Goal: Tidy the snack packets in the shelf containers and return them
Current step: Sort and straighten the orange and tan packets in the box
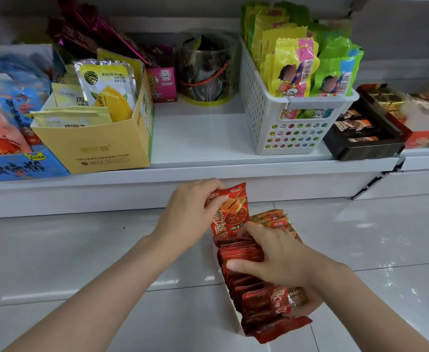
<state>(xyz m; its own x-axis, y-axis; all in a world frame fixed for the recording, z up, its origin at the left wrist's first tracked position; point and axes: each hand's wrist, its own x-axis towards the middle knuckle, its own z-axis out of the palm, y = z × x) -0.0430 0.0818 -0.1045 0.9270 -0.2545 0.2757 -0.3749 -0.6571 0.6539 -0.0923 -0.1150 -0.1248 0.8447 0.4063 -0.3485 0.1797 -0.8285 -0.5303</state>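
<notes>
Small shop, white retail shelf (pixel 208 138), display boxes and basket (pixel 279 115) stocked with packaged snacks, tiled floor (pixel 81 262)

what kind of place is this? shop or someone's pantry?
Most likely a small shop's snack aisle. A white retail shelf carries display cartons and a white basket full of identical packets, and both hands work on a tray of red packets on a tiled floor.
</notes>
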